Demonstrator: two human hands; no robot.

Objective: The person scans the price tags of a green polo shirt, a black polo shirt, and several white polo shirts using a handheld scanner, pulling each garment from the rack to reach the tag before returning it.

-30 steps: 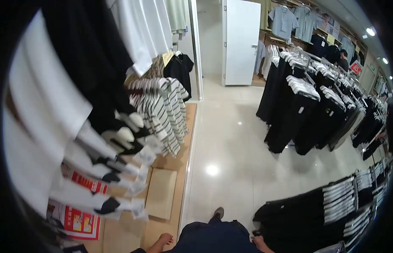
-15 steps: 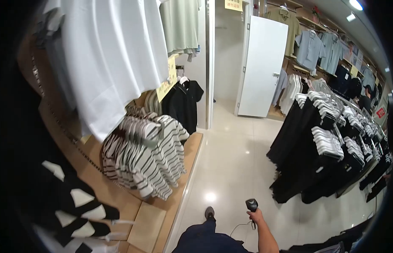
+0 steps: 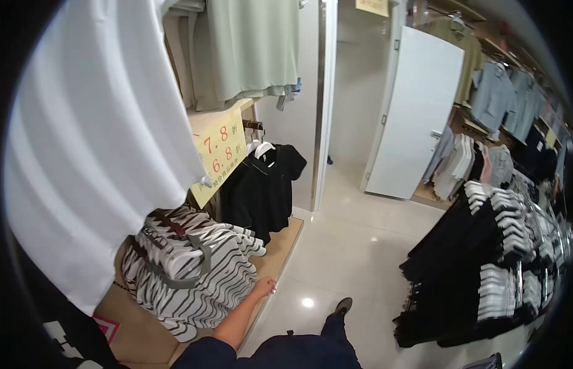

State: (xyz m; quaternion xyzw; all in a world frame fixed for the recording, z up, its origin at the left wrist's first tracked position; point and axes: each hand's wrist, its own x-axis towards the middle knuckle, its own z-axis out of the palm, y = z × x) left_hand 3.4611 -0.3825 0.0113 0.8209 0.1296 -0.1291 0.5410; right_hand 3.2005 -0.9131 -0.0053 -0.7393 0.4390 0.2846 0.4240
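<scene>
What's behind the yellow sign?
Behind the yellow sign, the black shirt shows past its lower right edge. Whatever else the sign covers can't be seen.

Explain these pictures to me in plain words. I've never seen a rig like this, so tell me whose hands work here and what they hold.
There is no machine: a person works bare-handed, and one camera worn on the head takes every picture, looking forward and down. The left hand reaches out beside striped shirts hanging over a low wooden platform; whether it holds anything small, I can't tell. The right hand is out of view. Nearby are a black shirt on a hanger and a yellow sign. Across the floor, dark garments hang near an open white door.
</scene>
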